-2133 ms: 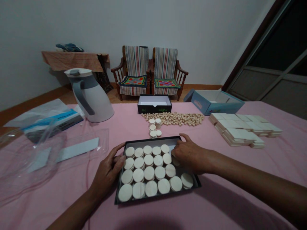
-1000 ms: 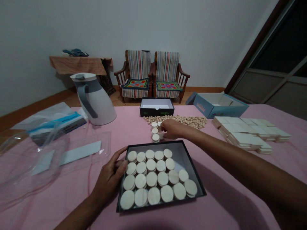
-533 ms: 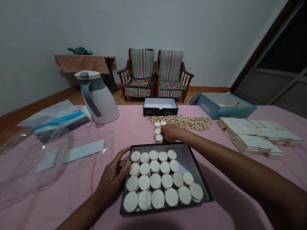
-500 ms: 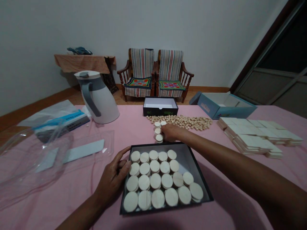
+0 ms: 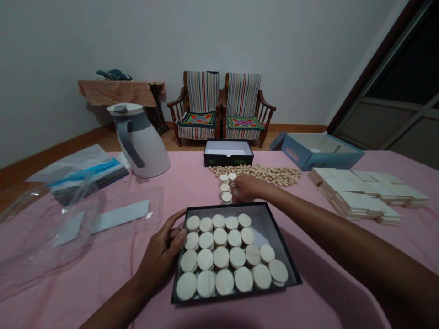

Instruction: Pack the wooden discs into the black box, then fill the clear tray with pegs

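Black tray [image 5: 263, 228]: wooden discs [image 5: 221, 257] stood stacked inside. Left hand [image 5: 164, 251]: grip clasped its left rim. Right hand [image 5: 247, 188]: lay beyond its far rim, at loose stacks [image 5: 224, 188]; whether its grip held anything could not be told. Risk: a careless nudge could have toppled these. Change: right hand had left the tray, where one more stack showed.

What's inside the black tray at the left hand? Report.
Pale round discs, stacked in four rows, sit in the black tray; its floor shows at far right. The top discs largely cover those beneath, hiding each stack's count.
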Demonstrator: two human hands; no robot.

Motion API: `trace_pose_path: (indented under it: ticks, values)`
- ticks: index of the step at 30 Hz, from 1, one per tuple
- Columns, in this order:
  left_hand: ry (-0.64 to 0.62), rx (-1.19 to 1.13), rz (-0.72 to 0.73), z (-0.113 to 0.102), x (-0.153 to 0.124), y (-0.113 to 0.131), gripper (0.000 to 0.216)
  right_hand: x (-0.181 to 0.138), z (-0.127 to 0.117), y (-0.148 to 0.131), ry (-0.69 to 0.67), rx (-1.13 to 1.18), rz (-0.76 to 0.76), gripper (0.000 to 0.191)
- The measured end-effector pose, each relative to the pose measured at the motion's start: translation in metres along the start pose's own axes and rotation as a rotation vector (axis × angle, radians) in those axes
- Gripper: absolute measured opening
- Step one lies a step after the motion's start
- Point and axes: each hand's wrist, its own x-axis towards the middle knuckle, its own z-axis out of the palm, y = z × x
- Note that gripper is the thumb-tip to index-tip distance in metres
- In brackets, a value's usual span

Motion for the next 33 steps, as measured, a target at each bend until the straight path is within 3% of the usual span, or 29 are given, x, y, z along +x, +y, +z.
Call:
trace_pose_path:
  ticks: [6, 10, 13, 22, 33]
  values:
    - [-0.002, -0.002, -0.004, 0.001, 0.000, 0.002, 0.065, -0.063, -0.023, 0.016, 0.070, 0.004, -0.022, 0.024]
    - [0.011, 0.007, 0.006, 0.000, 0.000, 0.001, 0.064, -0.112, -0.015, 0.013, 0.000, 0.024, -0.208, 0.016]
    - [0.015, 0.033, 0.022, -0.001, 0.001, -0.001, 0.063, -0.131, -0.003, 0.008, -0.044, 0.018, -0.345, 0.015]
    - [0.019, 0.072, 0.018, -0.001, 0.002, 0.001, 0.062, -0.130, 0.015, 0.005, -0.088, -0.058, -0.433, 0.033]
    - [0.012, 0.079, 0.025, -0.001, 0.002, -0.001, 0.064, -0.133, 0.009, 0.005, -0.135, 0.083, -0.396, 0.026]
